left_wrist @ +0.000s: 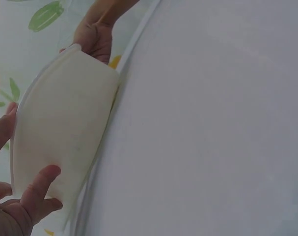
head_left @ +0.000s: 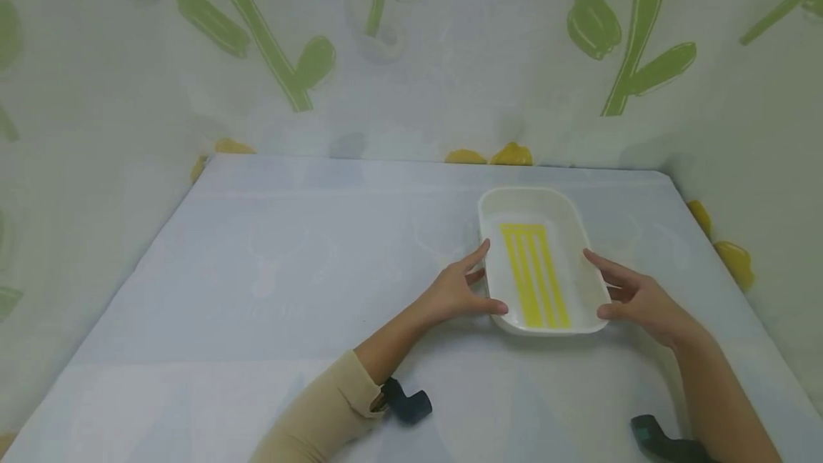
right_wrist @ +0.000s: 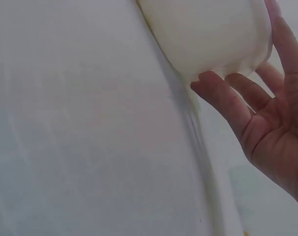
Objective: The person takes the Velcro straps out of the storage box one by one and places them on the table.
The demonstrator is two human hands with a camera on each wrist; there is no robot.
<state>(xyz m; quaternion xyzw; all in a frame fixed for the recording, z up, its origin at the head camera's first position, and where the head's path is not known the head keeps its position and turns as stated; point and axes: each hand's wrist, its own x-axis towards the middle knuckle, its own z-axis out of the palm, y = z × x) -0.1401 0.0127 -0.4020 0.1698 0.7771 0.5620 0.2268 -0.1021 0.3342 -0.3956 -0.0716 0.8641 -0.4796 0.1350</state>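
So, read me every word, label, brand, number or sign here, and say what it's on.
No readable text anywhere.
Tray: yellow stripes, no lettering visible.
Dark wrist devices: any marks too small or blurred to read.
Backdrop: leaf patterns, no text.
Table: faint pattern, no readable text.

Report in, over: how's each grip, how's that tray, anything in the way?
Left-hand grip on left side of yellow-striped white tray. Right-hand grip on its right side. Tray open side up. Nothing visible blocking either grip.

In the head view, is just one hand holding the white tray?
No: the left hand and right hand grip the tray from opposite sides.
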